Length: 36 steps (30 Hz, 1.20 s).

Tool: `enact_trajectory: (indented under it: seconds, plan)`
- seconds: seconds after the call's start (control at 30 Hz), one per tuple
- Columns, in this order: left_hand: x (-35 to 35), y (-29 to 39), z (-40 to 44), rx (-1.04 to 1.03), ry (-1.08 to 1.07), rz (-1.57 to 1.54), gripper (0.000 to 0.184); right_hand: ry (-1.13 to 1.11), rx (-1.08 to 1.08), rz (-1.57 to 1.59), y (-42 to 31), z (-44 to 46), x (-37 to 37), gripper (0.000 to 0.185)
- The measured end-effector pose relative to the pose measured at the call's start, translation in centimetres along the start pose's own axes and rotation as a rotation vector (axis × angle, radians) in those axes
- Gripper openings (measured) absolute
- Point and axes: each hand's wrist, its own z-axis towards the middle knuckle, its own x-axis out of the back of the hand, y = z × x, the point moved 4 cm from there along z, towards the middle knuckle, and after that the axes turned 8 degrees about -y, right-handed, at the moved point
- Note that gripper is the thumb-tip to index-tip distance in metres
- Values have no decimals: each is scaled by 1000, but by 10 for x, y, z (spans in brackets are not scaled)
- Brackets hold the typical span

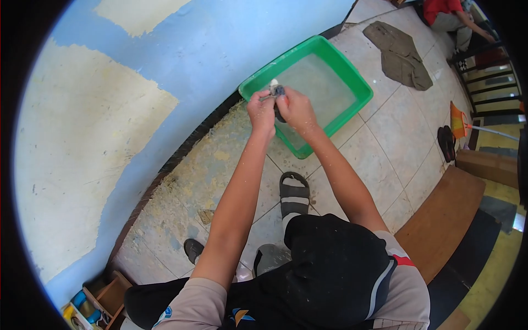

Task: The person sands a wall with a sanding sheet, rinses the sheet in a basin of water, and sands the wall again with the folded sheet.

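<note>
Over the near left part of a green plastic basin [360,102], both my hands are closed round a small crumpled bundle [277,89], dark grey with a white tip, that looks like a wet rag. My left hand [261,114] grips it from the left, fingers curled. From the right, my right hand [297,112] presses against it with the thumb on top. A dark part of the bundle shows below, between the palms. Cloudy greyish water [324,82] lies in the basin. Light specks dot both forearms.
Peeling blue and cream wall [132,82] rises on the left, with paint flakes [187,165] along the floor beneath it. A brown cloth [399,55] lies beyond the basin. Right are an orange dustpan [458,121], dark sandals [446,143] and a brown board [443,217]. Another person [448,19] sits far right.
</note>
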Motion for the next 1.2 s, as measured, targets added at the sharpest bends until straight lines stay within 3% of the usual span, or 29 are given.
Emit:
enact_trajectory:
  seconds: [0.07, 0.2, 0.33, 0.4, 0.53, 0.63, 0.73, 0.87, 0.93, 1.07, 1.13, 1.2]
  plan:
    - [7, -6, -1, 33, 157, -144, 23, -50, 15, -8, -1, -7, -9, 23]
    - [5, -1, -9, 64, 204, -382, 28, -155, -10, -65, 12, -30, -12, 24]
    - [-6, 19, -5, 67, 129, -299, 29, -174, -78, -75, 31, -45, -9, 26]
    - [-5, 24, 0, 32, 98, -148, 29, 86, -253, 154, 32, -40, 9, 28]
    - [-8, 27, -3, 48, 20, 9, 29, 186, -244, 267, 16, -17, 24, 28]
    - [-13, 15, 0, 138, -39, 47, 30, 147, -186, 223, 3, -3, 10, 27]
    - [-2, 6, 7, 44, 94, -128, 31, 118, -131, 232, 1, -20, -11, 26]
    - [11, -1, -3, 172, 177, -196, 30, 12, -154, 222, 3, -42, -21, 26]
    - [10, 5, -2, 84, 197, -410, 30, -195, -192, 247, 0, -52, -20, 28]
    - [-5, 35, 4, 100, 143, -252, 30, -65, -169, 245, 17, -59, -16, 29]
    - [-9, 36, 5, 114, 95, -84, 29, 196, -283, 380, 21, -58, -3, 30]
    - [-11, 34, 4, 137, 47, -15, 29, 233, -273, 357, 23, -42, 3, 29]
